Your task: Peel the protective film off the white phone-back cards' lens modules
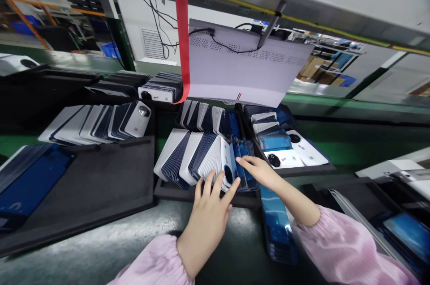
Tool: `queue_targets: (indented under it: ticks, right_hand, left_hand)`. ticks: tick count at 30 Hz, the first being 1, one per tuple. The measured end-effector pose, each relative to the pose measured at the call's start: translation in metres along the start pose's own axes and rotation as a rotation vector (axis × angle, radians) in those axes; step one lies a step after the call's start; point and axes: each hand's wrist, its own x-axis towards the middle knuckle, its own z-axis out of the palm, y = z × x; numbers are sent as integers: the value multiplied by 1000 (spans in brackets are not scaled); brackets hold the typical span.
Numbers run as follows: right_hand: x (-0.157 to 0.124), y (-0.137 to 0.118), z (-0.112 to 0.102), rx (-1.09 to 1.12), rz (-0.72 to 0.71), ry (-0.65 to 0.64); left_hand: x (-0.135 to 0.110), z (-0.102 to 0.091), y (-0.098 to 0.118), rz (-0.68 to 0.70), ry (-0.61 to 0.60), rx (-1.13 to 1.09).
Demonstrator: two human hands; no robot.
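Note:
A leaning row of white and dark blue phone back covers [198, 155] fills a black foam tray [168, 189] in front of me. My left hand [210, 206] rests on the near end of that row, fingers spread and stretched out, touching a white cover with a round camera hole [227, 169]. My right hand [257, 171] reaches in from the right, its fingers lying on the blue-filmed covers [244, 159] at the row's end. Whether its fingers pinch one cover I cannot tell. Both arms wear pink sleeves.
More trays of covers stand around: a row at the left [101, 121], a stack at the back [161, 88], white covers at the right [292, 151]. A pile of blue film sheets [277, 222] lies under my right forearm. A red strap [181, 30] hangs down in the middle.

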Motion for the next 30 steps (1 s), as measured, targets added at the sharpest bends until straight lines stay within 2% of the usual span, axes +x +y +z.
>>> queue_targets:
  ticks: [11,16,20,30]
  right_hand:
    - [2,3,-3,47,-9,-40]
    - [3,8,-3,64,-7,-15]
    - [0,1,-4,60,-14,-29]
    - [0,-8,-3,-8,75,-14]
  left_hand:
    - [0,-1,0,1,-32,6]
    - [-4,1,0,5,-55,13]
    - [-7,1,0,11,-73,22]
    - [-7,-6,0,7,-135,60]
